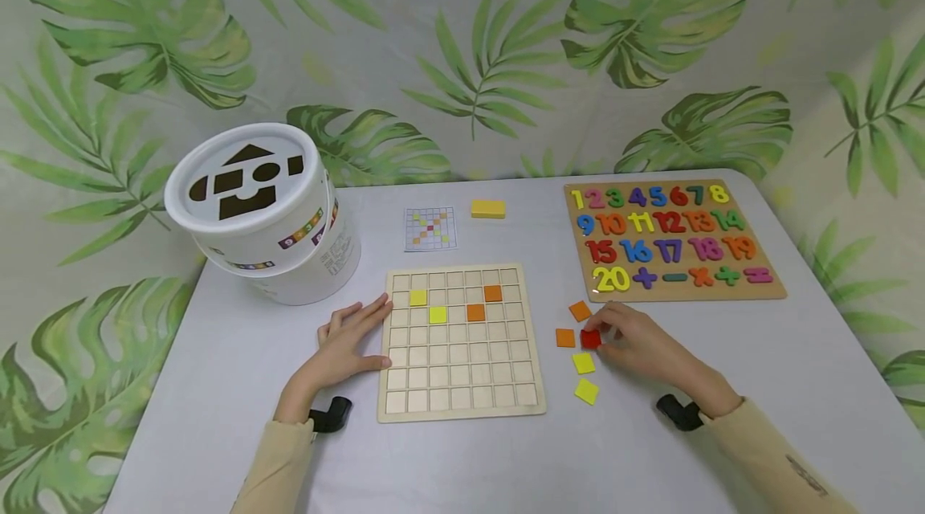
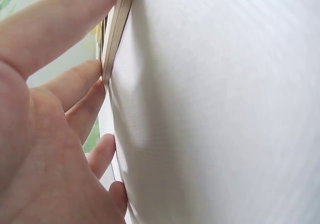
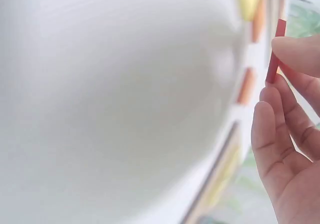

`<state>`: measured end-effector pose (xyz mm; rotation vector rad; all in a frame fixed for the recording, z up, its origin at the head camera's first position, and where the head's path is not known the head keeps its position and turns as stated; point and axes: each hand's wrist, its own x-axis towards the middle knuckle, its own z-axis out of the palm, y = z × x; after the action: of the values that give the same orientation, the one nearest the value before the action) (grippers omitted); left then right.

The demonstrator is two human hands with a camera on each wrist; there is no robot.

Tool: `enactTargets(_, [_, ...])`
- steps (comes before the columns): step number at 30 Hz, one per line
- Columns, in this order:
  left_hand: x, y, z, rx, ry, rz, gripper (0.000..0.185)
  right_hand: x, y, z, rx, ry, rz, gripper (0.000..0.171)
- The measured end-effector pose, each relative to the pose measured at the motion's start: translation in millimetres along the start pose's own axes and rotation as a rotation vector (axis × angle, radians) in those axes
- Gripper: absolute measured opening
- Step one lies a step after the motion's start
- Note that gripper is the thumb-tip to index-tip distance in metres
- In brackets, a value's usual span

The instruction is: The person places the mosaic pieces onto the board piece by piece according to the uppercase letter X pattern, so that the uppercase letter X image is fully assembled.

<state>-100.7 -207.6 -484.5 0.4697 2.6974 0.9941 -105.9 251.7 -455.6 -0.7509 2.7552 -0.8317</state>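
Observation:
A wooden grid board (image 1: 462, 401) lies flat in front of me, with two yellow tiles (image 1: 428, 306) and two orange tiles (image 1: 483, 303) set in its upper rows. My left hand (image 1: 345, 341) rests flat on the table, fingers straight against the board's left edge (image 2: 116, 32). My right hand (image 1: 636, 341) pinches a red tile (image 1: 589, 340) between thumb and fingers; the red tile (image 3: 275, 52) shows edge-on in the right wrist view. Loose orange tiles (image 1: 572, 323) and yellow tiles (image 1: 584, 377) lie beside that hand.
A white shape-sorter bucket (image 1: 263, 213) stands at the back left. A pattern card (image 1: 430, 228) and a yellow block (image 1: 487, 209) lie behind the board. A number puzzle board (image 1: 668, 241) sits at the back right. A leaf-print cloth covers the wall.

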Motion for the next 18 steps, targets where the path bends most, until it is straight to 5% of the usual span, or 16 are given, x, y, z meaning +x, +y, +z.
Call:
enactTargets(7, [-0.5, -0.4, -0.6, -0.002, 0.005, 0.006, 0.084, 36.7, -33.3, 5.4, 0.083, -0.025, -0.071, 0.025])
enactTargets(18, [-0.2, 1.3, 0.0, 0.002, 0.002, -0.006, 0.084, 104.0, -92.2, 47.9, 0.090, -0.143, -0.207, 0.016])
